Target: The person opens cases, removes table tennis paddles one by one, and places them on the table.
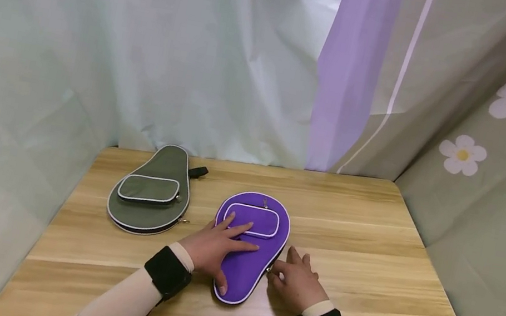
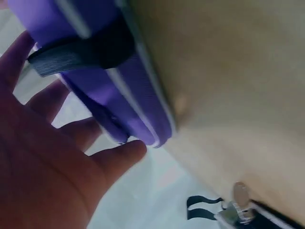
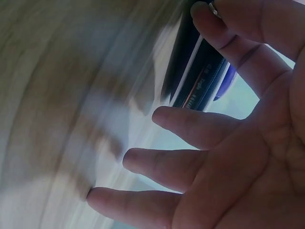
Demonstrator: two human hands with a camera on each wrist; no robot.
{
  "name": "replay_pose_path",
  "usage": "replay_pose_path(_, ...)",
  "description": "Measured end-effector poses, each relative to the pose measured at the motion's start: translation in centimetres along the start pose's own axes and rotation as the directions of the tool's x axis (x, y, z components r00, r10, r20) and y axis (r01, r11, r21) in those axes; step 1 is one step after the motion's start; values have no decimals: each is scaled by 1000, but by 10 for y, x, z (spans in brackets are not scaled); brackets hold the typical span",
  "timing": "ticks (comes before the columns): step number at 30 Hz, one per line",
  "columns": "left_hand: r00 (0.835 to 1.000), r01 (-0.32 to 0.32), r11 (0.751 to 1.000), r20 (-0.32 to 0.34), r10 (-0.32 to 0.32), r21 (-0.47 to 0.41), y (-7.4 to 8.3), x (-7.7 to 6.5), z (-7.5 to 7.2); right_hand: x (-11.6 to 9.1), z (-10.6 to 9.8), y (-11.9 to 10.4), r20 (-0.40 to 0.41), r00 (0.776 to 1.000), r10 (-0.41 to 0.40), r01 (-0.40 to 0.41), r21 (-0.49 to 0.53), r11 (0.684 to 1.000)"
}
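Note:
A purple paddle-shaped case (image 1: 243, 269), like a table tennis bat case, lies on the wooden table with its narrow end towards me. My left hand (image 1: 211, 249) rests spread over it, fingertips on the front pocket and thumb near the narrow end. At the case's right edge, my right hand (image 1: 297, 284) pinches the small metal zipper pull (image 3: 214, 8) between thumb and forefinger. The other right fingers stretch out beside the case. In the right wrist view, a dark band with small print (image 3: 195, 88) shows along the case's side.
An olive-green case (image 1: 157, 164) of the same shape lies at the back left, its wide end towards me, with a black strap (image 1: 198, 172). Hanging sheets (image 1: 229, 63) close in the table's back and sides.

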State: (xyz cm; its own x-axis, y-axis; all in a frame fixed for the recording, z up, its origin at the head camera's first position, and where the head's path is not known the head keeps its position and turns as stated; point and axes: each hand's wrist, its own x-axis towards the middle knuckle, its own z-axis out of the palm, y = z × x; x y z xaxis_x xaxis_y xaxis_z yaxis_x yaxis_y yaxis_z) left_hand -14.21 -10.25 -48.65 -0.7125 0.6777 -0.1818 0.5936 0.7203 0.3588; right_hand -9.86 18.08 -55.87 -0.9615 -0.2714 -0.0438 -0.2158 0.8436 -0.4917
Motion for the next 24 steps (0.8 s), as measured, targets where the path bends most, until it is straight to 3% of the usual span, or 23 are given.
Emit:
replay_pose_path(6,999,-6,1000,-52,5,-28,1,4,6,-4,-5,-4,-19,1000,9,-9,9,1000)
replay_pose_path(14,997,54,997,-54,-57,-52,10,13,14,-27,-29,-35,36,999,12,-12,5,1000)
replay_pose_path(18,995,73,995,-61,-77,-65,13,16,16,-37,-26,-44,41,999,13,-12,-21,1000)
replay_pose_path(24,994,72,995,-74,-77,-71,14,19,15,-49,-18,-50,-14,1000,-24,23,-41,999)
